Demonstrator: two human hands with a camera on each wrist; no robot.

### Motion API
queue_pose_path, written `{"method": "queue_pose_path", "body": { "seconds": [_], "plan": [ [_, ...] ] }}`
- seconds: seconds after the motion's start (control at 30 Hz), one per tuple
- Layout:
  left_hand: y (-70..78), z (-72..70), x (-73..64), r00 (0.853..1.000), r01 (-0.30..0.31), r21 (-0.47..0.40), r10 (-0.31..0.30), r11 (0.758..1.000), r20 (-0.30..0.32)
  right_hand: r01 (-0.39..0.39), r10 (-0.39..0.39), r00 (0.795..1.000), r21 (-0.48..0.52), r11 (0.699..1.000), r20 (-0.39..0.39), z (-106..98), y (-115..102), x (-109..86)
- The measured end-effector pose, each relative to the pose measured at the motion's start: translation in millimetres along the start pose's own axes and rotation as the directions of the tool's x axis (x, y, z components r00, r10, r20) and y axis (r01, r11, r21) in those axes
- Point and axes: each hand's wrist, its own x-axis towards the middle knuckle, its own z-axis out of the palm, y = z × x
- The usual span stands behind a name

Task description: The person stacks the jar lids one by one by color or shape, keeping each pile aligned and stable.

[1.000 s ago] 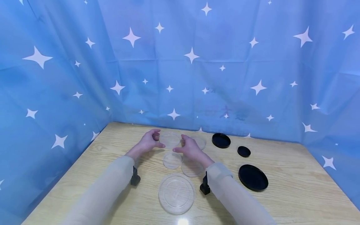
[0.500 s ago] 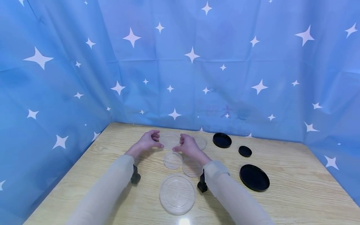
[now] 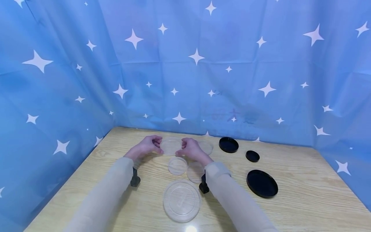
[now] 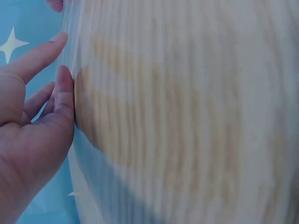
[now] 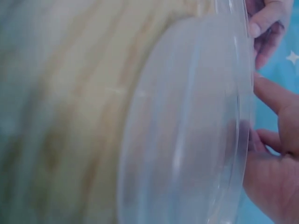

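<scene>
Here, the left hand (image 3: 147, 146) and right hand (image 3: 192, 149) grip a clear disc (image 3: 170, 147) between their fingers. Near them lies a smaller disc (image 3: 177, 166).

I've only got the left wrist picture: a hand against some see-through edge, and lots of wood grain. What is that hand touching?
Observer: The head view shows its whole outline: the left hand is at one side of a clear round disc.
Visitor: There's a bit of finger at the top of mine. Is that the other hand?
Observer: It looks so. The right wrist view shows the right hand with its fingers at the disc's rim.
Visitor: Anything else lying around?
Observer: In the head view, three round black dishes lie to the right of both hands: a small one, a medium one and a large one.
</scene>
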Motion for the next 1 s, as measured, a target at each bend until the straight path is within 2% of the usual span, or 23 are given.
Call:
{"method": "queue_pose_path", "body": {
  "seconds": [0.43, 0.7, 1.0],
  "plan": [
    [-3.6, -9.0, -3.1, 1.0, 0.012, -0.017, -0.012, 1.0, 0.024, 0.031, -0.031, 0.999, 0.023, 0.999, 0.022, 3.4, 0.0, 7.0],
    [-4.5, -10.5, -3.1, 1.0, 0.021, -0.036, -0.02, 0.999, 0.01, 0.035, -0.035, 0.998, 0.016, 0.999, 0.044, 2.9, -1.0, 8.8],
    [-5.9, -9.9, -1.9, 0.999, 0.038, -0.048, -0.038, 0.998, 0.007, 0.092, -0.093, 0.993, 0.017, 0.996, 0.074, 1.6, 0.9, 9.5]
  ]
}}
